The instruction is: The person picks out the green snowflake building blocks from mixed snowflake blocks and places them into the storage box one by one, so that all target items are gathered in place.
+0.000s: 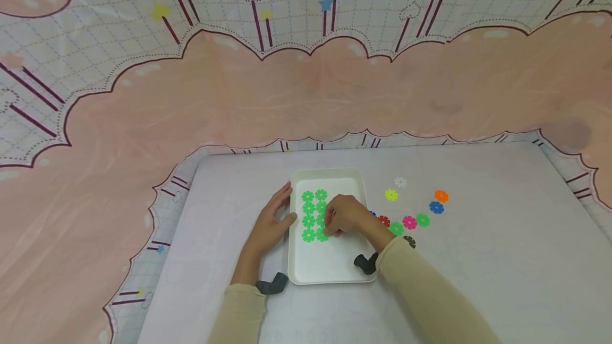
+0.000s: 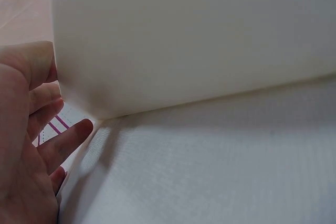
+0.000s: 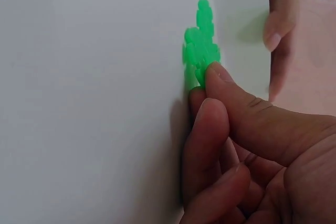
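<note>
Inside a white tray (image 1: pixel 330 267), green notched plastic discs (image 1: pixel 308 208) lie flat in two columns. My right hand (image 1: pixel 348 213) is over the right column. Its thumb and index finger pinch a green disc (image 3: pixel 200 76) at the near end of that column, and its other fingers are curled. Part of the column is hidden behind this hand in the head view. My left hand (image 1: pixel 269 229) lies along the tray's left side, thumb and fingertips at the rim, fingers loosely extended. The left wrist view shows the tray's outer wall (image 2: pixel 184 35) beside those fingers.
Right of the tray, loose discs are scattered on the white table (image 1: pixel 502 259): yellow (image 1: pixel 391 195), white (image 1: pixel 400 182), orange (image 1: pixel 441 196), blue (image 1: pixel 436 207), pink (image 1: pixel 409 222), green (image 1: pixel 423 220) and others. My right forearm partly covers a dark disc (image 1: pixel 410 241).
</note>
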`<state>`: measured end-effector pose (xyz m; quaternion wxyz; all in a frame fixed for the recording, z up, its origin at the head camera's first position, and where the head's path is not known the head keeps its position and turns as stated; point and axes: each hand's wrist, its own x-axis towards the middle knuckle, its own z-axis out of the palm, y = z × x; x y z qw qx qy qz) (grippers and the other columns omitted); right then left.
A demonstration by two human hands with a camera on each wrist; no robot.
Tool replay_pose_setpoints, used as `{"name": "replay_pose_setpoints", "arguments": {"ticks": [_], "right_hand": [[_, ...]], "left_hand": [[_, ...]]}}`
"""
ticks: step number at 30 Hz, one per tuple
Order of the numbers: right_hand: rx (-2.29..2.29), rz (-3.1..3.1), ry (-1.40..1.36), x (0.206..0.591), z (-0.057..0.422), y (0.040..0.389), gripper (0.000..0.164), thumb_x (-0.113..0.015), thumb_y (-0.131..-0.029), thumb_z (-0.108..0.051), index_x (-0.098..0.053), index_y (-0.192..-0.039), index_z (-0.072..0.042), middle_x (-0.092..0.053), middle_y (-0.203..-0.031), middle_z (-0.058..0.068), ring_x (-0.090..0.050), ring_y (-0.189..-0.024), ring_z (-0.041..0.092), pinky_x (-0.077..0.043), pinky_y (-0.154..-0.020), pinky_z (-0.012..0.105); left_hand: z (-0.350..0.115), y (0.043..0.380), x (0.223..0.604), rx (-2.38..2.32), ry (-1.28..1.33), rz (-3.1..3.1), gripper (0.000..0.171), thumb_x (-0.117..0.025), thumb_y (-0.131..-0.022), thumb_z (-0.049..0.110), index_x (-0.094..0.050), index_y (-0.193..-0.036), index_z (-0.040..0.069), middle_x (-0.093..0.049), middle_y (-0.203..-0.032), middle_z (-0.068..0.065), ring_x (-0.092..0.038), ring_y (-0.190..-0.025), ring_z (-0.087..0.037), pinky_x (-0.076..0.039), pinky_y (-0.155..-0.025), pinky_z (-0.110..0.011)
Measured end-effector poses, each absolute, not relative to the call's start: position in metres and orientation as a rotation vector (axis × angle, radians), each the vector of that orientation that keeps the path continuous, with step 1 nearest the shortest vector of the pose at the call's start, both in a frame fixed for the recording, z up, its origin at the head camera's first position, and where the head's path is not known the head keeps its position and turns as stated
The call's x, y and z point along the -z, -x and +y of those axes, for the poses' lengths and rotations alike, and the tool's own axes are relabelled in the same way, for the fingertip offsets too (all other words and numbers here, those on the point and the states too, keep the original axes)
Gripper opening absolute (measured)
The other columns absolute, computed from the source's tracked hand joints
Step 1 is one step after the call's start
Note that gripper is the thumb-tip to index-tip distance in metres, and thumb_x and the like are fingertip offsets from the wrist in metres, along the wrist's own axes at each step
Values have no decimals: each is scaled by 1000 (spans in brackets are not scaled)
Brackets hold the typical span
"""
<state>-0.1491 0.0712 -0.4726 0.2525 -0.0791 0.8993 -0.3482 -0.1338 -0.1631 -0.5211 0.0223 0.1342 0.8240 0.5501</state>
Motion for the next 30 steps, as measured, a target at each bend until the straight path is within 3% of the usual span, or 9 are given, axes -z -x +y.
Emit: {"name": "replay_pose_setpoints", "arguments": {"ticks": [9,30], "right_hand": [[894,2445,183,471,73,152,20,-90,-75,-14,-70,-74,-13,-68,-61,1,-66,-60,15,-45,-61,25],[901,2437,174,470,73,153,19,-90,-75,-13,-71,-73,-12,-68,-61,2,-66,-58,15,-45,-60,25]], "left_hand": [[-166,138,531,-1674,-405,2578,63,-69,-95,12,-47,-154,17,-33,-164,16,-42,-149,-20,-21,-127,-54],[-167,138,530,-1658,-419,2571,63,-67,-95,10,-45,-154,12,-33,-165,14,-39,-151,-20,-21,-127,-52]]}}
